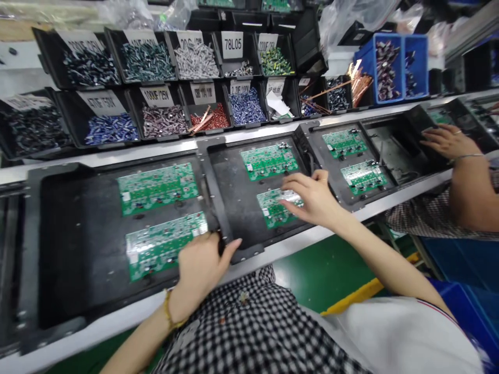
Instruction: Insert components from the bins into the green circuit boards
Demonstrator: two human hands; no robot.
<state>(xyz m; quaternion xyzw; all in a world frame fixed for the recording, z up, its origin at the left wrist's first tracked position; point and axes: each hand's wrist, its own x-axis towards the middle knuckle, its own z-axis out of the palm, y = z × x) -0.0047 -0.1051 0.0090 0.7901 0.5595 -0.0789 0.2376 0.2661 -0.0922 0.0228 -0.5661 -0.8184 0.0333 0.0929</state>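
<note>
Fingers bent and thumb spread, the person's left hand [200, 262] rests at the near left corner of the middle black tray [228, 187]; whether it grips anything is hidden. Half open, the right hand [312, 200] hovers over that tray's nearer circuit board [270, 208]; contact cannot be told. Labelled component bins [230, 65] stand beyond the tray, green floor [307, 259] below its near side. The nearer board, green and dotted with small parts, catches white glare.
</note>
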